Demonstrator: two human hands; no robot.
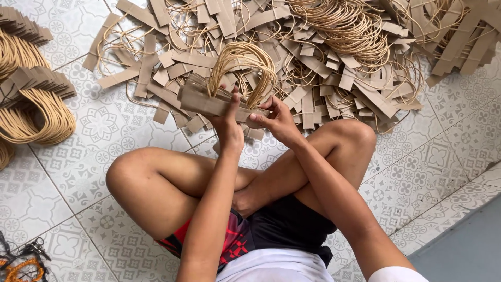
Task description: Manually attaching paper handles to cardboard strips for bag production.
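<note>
Both hands, left hand (229,122) and right hand (276,121), clamp one stack of brown paper strips with cord loops (219,99), long axis crosswise, loose pile (334,62) just beyond.

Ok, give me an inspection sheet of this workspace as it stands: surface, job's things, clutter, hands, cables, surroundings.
Surface: patterned tile floor; the person sits cross-legged on it.
Job's things: stack of brown paper strips with cord loops arching above it, held in both hands.
Clutter: loose pile of the same strips and cords spread across the floor ahead; bundled stacks at the left edge.
Hands: left hand grips the stack from below, thumb up against it; right hand pinches its right end.
Cables: nothing seen.
Surroundings: scissors and orange cord at bottom left; plain grey floor at bottom right.
</note>
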